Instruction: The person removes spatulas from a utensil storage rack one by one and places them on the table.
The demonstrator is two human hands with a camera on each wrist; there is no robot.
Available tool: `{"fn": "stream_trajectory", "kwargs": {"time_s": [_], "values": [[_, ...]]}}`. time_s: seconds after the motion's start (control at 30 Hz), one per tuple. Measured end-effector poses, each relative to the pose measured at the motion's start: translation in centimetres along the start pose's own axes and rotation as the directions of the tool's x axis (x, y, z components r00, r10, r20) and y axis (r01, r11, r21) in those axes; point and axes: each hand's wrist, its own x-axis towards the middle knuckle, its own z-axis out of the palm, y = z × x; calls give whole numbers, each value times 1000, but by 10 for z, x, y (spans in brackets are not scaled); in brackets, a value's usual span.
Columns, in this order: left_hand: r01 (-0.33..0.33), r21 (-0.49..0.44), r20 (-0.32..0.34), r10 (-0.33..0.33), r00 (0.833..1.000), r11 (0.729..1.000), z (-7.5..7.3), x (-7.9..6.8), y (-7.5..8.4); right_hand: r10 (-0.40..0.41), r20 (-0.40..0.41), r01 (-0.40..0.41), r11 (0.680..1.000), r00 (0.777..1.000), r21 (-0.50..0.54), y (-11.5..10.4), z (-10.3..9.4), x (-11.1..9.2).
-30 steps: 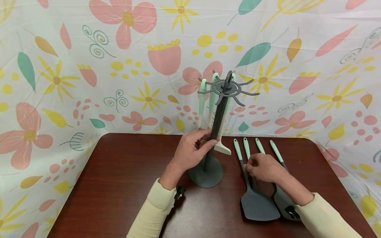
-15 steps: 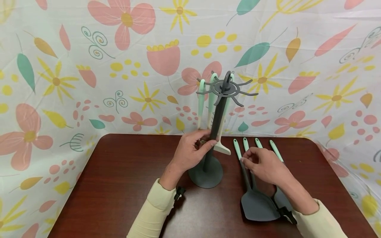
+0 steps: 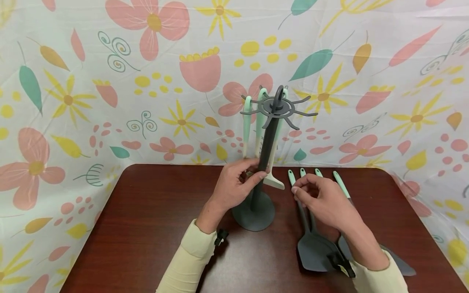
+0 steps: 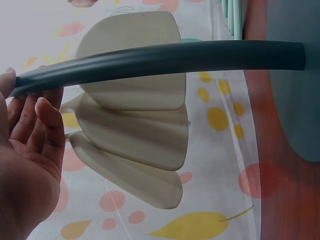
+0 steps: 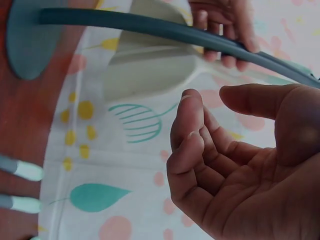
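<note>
My left hand (image 3: 234, 183) grips the pole (image 3: 270, 142) of a dark grey utensil stand between thumb and fingers. On the stand's hooked top ring (image 3: 277, 106) hang three mint-handled utensils (image 3: 247, 130); the left wrist view shows their cream, flat heads (image 4: 132, 30). My right hand (image 3: 326, 199) hovers over grey utensils on the table, right of the stand. Its fingers are loosely bent, thumb and forefinger apart, with nothing between them in the right wrist view. Below it lies a wide grey turner (image 3: 315, 252). The right arm hides parts of the others.
Several mint handles (image 3: 341, 184) point toward the back edge of the brown table (image 3: 146, 228). Another grey blade (image 3: 401, 260) shows beyond the right sleeve. The stand's round base (image 3: 253, 217) rests on the table. A flower-print cloth (image 3: 176, 142) hangs right behind.
My right hand has moved left and a little up over the table utensils, its thumb and forefinger spreading apart. My left hand has stayed on the pole.
</note>
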Motion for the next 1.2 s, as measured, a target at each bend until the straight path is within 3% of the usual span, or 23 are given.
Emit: {"fn": "stream_trajectory", "kwargs": {"time_s": [0.4,0.63,0.97,1.2], "values": [[20,-7,3,-20,1000,1000,0,0,1,-96,-158,119,982,983,145,-24,5,-3],[12,-31,7,-11,1000,999,0,0,1,-101,-236,155,962,967,224,-35,12,-4],[14,-17,3,-14,1000,1000,-2,0,3,-230,-383,332,915,895,228,-49,26,-1],[-7,5,3,7,1000,1000,-3,1,4,-254,-418,386,883,872,267,-54,33,3]]}}
